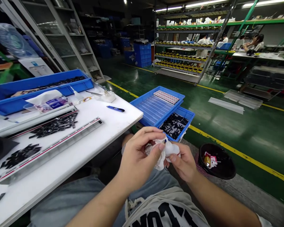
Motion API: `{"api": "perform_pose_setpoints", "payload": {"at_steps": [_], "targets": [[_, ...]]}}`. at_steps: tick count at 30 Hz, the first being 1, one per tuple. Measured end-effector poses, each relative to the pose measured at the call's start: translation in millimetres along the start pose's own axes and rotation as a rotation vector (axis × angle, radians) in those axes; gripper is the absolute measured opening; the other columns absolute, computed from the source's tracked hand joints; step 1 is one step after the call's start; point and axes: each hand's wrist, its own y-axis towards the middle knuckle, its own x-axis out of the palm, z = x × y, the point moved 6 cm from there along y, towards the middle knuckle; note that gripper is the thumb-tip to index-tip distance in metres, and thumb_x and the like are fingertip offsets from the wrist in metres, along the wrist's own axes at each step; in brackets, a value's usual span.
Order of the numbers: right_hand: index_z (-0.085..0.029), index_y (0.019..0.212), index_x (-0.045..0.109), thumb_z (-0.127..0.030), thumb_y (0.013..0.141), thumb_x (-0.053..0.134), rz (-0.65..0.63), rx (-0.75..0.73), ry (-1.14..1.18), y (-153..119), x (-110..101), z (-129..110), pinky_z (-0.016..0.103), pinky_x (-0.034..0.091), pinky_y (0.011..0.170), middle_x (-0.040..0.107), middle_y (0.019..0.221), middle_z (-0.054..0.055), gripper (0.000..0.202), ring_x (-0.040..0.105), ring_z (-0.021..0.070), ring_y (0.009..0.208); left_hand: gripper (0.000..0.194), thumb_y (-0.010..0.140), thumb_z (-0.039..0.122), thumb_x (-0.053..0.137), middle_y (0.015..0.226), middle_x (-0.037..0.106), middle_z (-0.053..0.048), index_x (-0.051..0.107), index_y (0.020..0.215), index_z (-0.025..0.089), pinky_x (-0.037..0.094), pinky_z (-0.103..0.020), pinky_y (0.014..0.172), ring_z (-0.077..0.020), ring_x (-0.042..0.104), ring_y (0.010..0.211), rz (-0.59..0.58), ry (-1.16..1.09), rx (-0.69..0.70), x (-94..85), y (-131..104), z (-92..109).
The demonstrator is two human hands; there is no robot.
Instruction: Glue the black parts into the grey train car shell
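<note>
Nearest: pale shirt (180, 196) with large black lettering, above denim-clad legs (68, 200). Just over the lap, at centre: left hand (142, 154), partly closed, with curled fingers and thumb around a crumpled white wrap (159, 160); right hand (184, 162), closed in a pinch on a smooth, rounded white piece (172, 148), close against the wrap. To the left, on the white tabletop (118, 121): long pale strip (54, 149) with a red stripe, set diagonally; behind it, heaps of small black pieces (56, 125); farther back, blue utility knife (115, 109), white-and-purple packet (55, 102), and long blue bin (78, 87) of dark parts. To the right, on the floor side: black waste basket (227, 170) with red and gold refuse inside. Ahead of the hands: upper blue tray (151, 123) with clear lengths and red-and-white strips, partly over a lower blue tray (186, 127) of black pieces. Beyond: green floor (194, 101) with yellow line (241, 154). Farthest: blue crates (142, 53), metal rack (214, 45) with rows of yellow-and-dark items, and, at far right, a co-worker (257, 41) at another work surface.
</note>
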Motion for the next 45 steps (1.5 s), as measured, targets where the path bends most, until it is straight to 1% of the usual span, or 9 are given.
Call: {"api": "perform_pose_setpoints", "payload": {"at_steps": [6,12,15,19,21,24,29,35,45], "targets": [[-0.02,0.095,0.073,-0.04,0.088,0.067,-0.068,-0.019,-0.252,4,12,-11,0.028,0.046,0.069,0.067,0.083,0.003,0.022,0.059,0.0155,0.075,0.034,0.078,0.017,0.075,0.119,0.065,-0.012,0.072,0.111,0.018,0.055,-0.035,0.091,-0.0221,0.065,0.108,-0.061,0.214,0.081,-4.4,-11,2],[-0.022,0.099,0.059,-0.033,0.079,0.079,-0.048,0.331,0.103,-6,26,35,0.022,0.046,0.067,0.063,0.084,-0.002,0.031,0.057,0.0101,0.073,0.031,0.085,0.022,0.07,0.121,0.061,-0.009,0.071,0.116,0.025,0.053,-0.037,0.094,-0.0223,0.061,0.111,-0.242,0.25,0.014,-21.1,-28,-26],[-0.023,0.091,0.047,-0.03,0.072,0.084,-0.013,0.406,0.201,-6,33,56,0.02,0.046,0.066,0.058,0.08,-0.006,0.042,0.054,0.0079,0.071,0.023,0.086,0.021,0.068,0.117,0.063,-0.008,0.074,0.108,0.026,0.053,-0.037,0.093,-0.0212,0.064,0.107,-0.314,0.3,0.009,-28.2,-32,-41],[-0.023,0.097,0.051,-0.033,0.074,0.082,-0.087,0.396,0.088,5,30,54,0.025,0.049,0.074,0.059,0.091,-0.002,0.04,0.058,0.0116,0.082,0.019,0.083,0.018,0.07,0.11,0.071,-0.009,0.076,0.1,0.021,0.056,-0.033,0.087,-0.0201,0.069,0.098,-0.129,0.296,0.102,-35.8,-29,-45],[-0.024,0.105,0.056,-0.035,0.079,0.077,-0.095,0.274,-0.117,16,18,33,0.028,0.049,0.082,0.058,0.103,0.002,0.036,0.058,0.0146,0.093,0.017,0.08,0.017,0.071,0.105,0.073,-0.009,0.075,0.096,0.019,0.058,-0.03,0.081,-0.0185,0.07,0.091,0.011,0.298,0.146,-35.2,-26,-44],[-0.024,0.101,0.062,-0.031,0.083,0.073,0.039,0.037,-0.479,32,-4,-16,0.028,0.048,0.084,0.057,0.102,0.002,0.022,0.056,0.0147,0.093,0.016,0.077,0.016,0.073,0.1,0.075,-0.008,0.073,0.092,0.018,0.059,-0.028,0.078,-0.0172,0.071,0.085,0.117,0.371,0.212,-24.4,-23,-42],[-0.023,0.089,0.065,-0.025,0.082,0.075,0.056,0.01,-0.846,44,3,-61,0.031,0.053,0.085,0.07,0.098,0.002,0.012,0.066,0.0172,0.094,0.022,0.078,0.015,0.071,0.102,0.074,-0.011,0.068,0.1,0.017,0.06,-0.036,0.083,-0.0214,0.07,0.092,0.285,0.56,0.421,-14.4,-25,-37],[-0.024,0.088,0.069,-0.015,0.082,0.073,0.022,-0.1,-1.009,44,42,-61,0.027,0.056,0.082,0.075,0.094,-0.001,0.012,0.071,0.0149,0.088,0.04,0.076,0.008,0.072,0.108,0.073,-0.014,0.062,0.115,0.015,0.06,-0.039,0.084,-0.0241,0.07,0.096,0.397,0.62,0.519,-29.0,-39,-44],[-0.024,0.089,0.069,-0.004,0.076,0.074,-0.054,-0.156,-1.064,61,76,-42,0.027,0.058,0.08,0.075,0.093,-0.002,0.024,0.071,0.0149,0.087,0.04,0.074,0.005,0.072,0.107,0.074,-0.014,0.065,0.113,0.013,0.061,-0.039,0.086,-0.0241,0.07,0.097,0.512,0.598,0.475,-58.8,-46,-65]]}}
